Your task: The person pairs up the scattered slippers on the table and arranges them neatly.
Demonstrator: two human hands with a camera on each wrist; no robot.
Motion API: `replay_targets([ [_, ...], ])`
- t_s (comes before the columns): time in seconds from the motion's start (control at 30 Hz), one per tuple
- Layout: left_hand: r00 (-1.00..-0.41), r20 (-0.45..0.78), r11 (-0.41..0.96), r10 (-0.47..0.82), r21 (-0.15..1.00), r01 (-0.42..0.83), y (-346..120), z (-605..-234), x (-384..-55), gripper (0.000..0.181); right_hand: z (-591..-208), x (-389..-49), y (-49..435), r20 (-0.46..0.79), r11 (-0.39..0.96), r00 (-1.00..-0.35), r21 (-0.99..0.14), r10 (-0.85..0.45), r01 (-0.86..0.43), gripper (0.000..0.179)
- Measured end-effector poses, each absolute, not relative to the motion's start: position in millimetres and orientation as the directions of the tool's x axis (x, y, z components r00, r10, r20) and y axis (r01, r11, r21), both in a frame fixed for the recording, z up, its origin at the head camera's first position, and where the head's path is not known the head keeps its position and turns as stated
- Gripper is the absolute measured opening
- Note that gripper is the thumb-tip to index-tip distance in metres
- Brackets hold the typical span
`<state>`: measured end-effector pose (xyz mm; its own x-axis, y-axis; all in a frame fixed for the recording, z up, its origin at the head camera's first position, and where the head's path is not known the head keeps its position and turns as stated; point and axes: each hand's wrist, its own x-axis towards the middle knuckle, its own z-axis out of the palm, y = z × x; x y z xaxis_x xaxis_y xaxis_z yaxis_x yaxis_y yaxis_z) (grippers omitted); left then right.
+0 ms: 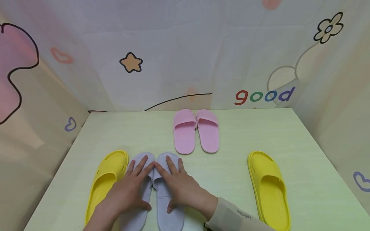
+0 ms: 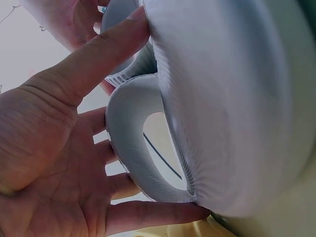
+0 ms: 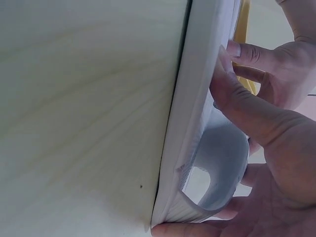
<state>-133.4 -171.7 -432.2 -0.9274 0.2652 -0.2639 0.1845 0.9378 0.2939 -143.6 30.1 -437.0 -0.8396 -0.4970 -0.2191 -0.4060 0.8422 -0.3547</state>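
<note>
Two hands on one pair of pale lavender-grey, wide-strap slippers [image 1: 170, 216], near side of the table [image 1: 231, 179].

Left grip: left hand [image 1: 127, 192], fingers extended and spread over the strap of the left lavender-grey slipper, thumb at its inner edge, not clenched. Right grip: right hand [image 1: 182, 189], fingers likewise extended over the right slipper's strap, thumb resting on its sole. Index fingertips meet or nearly meet between the straps. Both slippers lie side by side, soles down, toes directed away from the person. One bright yellow slipper [image 1: 115, 162] lies just beside the pair on the left; its matching yellow slipper [image 1: 273, 205] lies well apart on the right. One pair of pink slippers [image 1: 185, 141] stands at the table's far edge, before a printed fabric backdrop [image 1: 179, 57].
</note>
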Motion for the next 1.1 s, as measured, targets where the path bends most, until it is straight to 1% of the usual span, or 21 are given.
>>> replay_targets([
  [0.43, -0.93, -0.263, 0.941, 0.258, 0.288, 0.18, -178, -432, -137, 0.135, -438, -148, 21, -0.227, 0.847, -0.839, -0.342, -0.494, -0.406, 0.149],
  [0.6, -0.933, -0.249, 0.939, 0.262, 0.289, 0.187, -179, -432, -136, 0.136, -439, -150, 23, -0.226, 0.835, -0.835, -0.376, -0.502, -0.4, 0.147],
  [0.87, -0.934, -0.239, 0.941, 0.266, 0.274, 0.198, -180, -430, -132, 0.133, -441, -149, 30, -0.191, 0.806, -0.825, -0.413, -0.532, -0.424, 0.139],
  [1.0, -0.932, -0.237, 0.94, 0.273, 0.27, 0.207, -181, -427, -125, 0.129, -441, -144, 32, -0.166, 0.799, -0.819, -0.393, -0.549, -0.456, 0.133],
  [1.1, -0.931, -0.239, 0.939, 0.276, 0.273, 0.208, -182, -423, -119, 0.13, -440, -138, 33, -0.148, 0.793, -0.811, -0.364, -0.566, -0.488, 0.127],
])
